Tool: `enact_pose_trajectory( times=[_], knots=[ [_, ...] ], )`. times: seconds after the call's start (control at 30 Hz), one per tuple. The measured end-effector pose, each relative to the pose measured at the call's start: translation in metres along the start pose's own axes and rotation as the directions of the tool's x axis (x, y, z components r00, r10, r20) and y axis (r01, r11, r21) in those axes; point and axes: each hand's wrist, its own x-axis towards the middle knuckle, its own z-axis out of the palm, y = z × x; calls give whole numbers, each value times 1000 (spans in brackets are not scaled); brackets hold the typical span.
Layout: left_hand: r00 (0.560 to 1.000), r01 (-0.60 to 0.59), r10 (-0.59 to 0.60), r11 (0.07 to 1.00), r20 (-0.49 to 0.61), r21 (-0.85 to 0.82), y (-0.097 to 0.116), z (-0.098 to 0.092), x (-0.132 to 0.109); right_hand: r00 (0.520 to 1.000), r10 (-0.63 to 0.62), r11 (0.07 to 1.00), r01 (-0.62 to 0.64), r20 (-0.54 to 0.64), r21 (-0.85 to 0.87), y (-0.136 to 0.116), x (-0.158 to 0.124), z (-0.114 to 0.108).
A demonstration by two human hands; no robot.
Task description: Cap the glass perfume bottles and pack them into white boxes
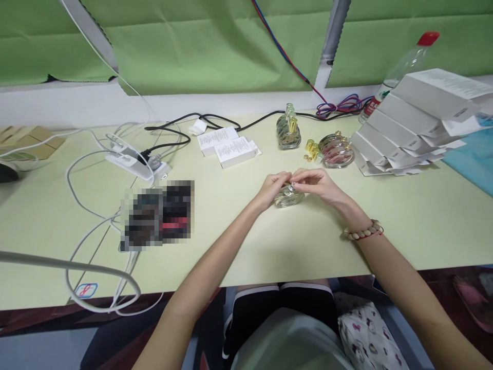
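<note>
Head view: my left hand holds a squat, rounded, see-through bottle on the pale surface; my right hand meets its neck, fingertips close together, though I can't quite tell what they grip. Surface stretches towards me to the front edge; white boxes stand off right.

a head-worn camera looks forward and down from the near edge, over the pale-yellow flat tabletop to far green cloth panels.

A red-capped plastic bottle stands before green fabric, and a white power strip lies among cables.
</note>
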Motion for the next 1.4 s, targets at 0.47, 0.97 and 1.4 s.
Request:
enact_pose_trajectory(
  times=[0.47,0.97,1.4],
  knots=[
    [995,68,-70,997,-72,-33,-5,1,2,998,24,998,-28,65,59,0,0,2],
    [999,23,-23,1000,-39,-18,-4,2,0,999,33,999,-34,-18,-36,-2,0,13],
    [988,72,-75,997,-138,-28,-3,3,-1,997,57,997,-55,59,-50,3,0,6]
  ],
)
